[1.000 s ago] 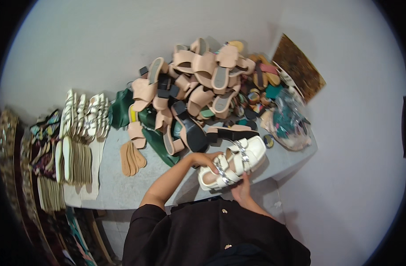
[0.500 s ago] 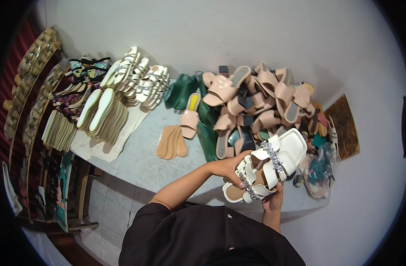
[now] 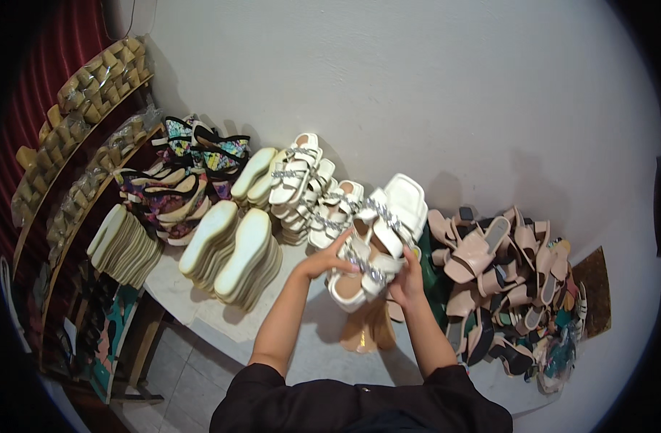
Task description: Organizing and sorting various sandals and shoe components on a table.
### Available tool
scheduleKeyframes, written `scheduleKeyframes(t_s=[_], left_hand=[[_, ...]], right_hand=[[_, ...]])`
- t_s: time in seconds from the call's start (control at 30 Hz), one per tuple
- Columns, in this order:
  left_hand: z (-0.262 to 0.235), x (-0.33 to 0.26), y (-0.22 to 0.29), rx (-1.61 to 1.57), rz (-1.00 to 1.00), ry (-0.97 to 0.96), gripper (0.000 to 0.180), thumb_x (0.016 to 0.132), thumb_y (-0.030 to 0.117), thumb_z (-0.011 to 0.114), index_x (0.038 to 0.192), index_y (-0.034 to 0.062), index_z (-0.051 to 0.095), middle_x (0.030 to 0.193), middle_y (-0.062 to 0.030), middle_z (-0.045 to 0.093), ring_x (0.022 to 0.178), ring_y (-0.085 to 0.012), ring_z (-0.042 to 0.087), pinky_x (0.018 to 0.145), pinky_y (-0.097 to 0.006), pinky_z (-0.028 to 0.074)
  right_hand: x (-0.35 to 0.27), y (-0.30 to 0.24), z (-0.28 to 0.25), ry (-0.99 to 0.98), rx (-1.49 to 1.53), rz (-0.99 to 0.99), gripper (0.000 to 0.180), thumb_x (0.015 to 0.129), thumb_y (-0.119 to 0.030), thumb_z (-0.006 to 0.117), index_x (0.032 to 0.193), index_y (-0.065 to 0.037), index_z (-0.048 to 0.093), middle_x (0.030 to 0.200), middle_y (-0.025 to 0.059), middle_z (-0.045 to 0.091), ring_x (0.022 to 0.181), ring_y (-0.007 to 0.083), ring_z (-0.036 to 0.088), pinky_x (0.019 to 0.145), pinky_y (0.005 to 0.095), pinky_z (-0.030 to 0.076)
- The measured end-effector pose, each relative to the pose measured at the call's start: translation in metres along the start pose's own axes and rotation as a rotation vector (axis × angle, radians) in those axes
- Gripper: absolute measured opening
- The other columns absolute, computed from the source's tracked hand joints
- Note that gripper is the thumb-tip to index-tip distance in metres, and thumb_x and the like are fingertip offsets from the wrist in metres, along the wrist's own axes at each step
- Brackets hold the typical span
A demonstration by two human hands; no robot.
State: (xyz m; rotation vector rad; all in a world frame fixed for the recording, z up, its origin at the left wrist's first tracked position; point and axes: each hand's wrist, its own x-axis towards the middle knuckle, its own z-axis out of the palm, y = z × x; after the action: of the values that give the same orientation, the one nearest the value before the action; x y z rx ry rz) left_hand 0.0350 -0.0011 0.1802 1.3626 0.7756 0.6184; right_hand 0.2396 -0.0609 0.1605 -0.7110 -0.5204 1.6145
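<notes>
White strappy sandals (image 3: pixel 400 206) with silvery beaded bands are held together in the air above the table. My left hand (image 3: pixel 329 261) grips them on the left side near the heel end, thumb over the straps. Wrapped around their right side is my right hand (image 3: pixel 410 281), its fingers partly hidden beneath. Just beyond my left hand stand stacks of similar white sandals (image 3: pixel 296 173). Below the held sandals, tan insoles (image 3: pixel 366 328) lie on the table, partly covered from view.
Stacked cream soles (image 3: pixel 233 252) stand left on the table (image 3: pixel 309 357). A heap of pink heeled slides (image 3: pixel 482 252) lies right, near a green piece (image 3: pixel 435 278). Patterned sandals (image 3: pixel 175 187) sit far left beside shelves of wedge heels (image 3: pixel 103 83). A wall rises behind.
Both hands have carried the white sandals leftward, from beside the pink heap toward the white sandal stacks. The view has turned left, so the table's things appear further right and lower.
</notes>
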Motion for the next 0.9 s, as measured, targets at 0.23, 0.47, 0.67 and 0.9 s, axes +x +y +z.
scheduleKeyframes(t_s=[0.23,0.47,0.67,0.9], left_hand=[[-0.128,0.088,0.023,-0.264,0.019,0.092,0.1,0.065,0.02,0.072,0.141,0.0059,0.01,0.136,-0.0256,0.028,0.121,-0.0301,0.04,0.096,-0.038,0.037],[-0.123,0.107,-0.019,-0.242,0.044,0.437,0.088,0.066,0.027,0.074,0.133,-0.0072,0.027,0.126,-0.0203,0.044,0.112,-0.0247,0.049,0.093,-0.032,0.039],[-0.118,0.101,-0.035,-0.312,0.164,0.712,0.076,0.081,0.026,0.061,0.132,-0.0131,0.022,0.134,-0.024,0.033,0.124,-0.0249,0.036,0.1,-0.029,0.028],[-0.088,0.065,-0.046,-0.023,0.38,0.948,0.064,0.08,0.024,0.061,0.132,-0.0025,0.034,0.133,-0.0218,0.036,0.125,-0.032,0.033,0.103,-0.038,0.025]], right_hand=[[0.174,0.001,0.073,-0.082,-0.058,-0.088,0.058,0.083,-0.05,0.047,0.125,-0.009,0.044,0.117,0.0092,0.054,0.107,0.0236,0.052,0.093,0.039,0.04],[0.226,0.045,0.068,0.013,0.126,-0.024,0.052,0.085,-0.048,0.041,0.117,-0.009,0.05,0.105,0.0107,0.059,0.091,0.0253,0.06,0.081,0.0396,0.05],[0.265,0.055,0.064,0.239,-0.121,-0.233,0.039,0.088,-0.033,0.045,0.112,-0.003,0.047,0.097,0.0095,0.057,0.083,0.0173,0.058,0.072,0.0312,0.049],[0.264,0.064,0.064,0.28,-0.116,-0.298,0.042,0.088,-0.034,0.047,0.11,0.002,0.047,0.096,0.0113,0.056,0.083,0.0173,0.056,0.072,0.0299,0.047]])
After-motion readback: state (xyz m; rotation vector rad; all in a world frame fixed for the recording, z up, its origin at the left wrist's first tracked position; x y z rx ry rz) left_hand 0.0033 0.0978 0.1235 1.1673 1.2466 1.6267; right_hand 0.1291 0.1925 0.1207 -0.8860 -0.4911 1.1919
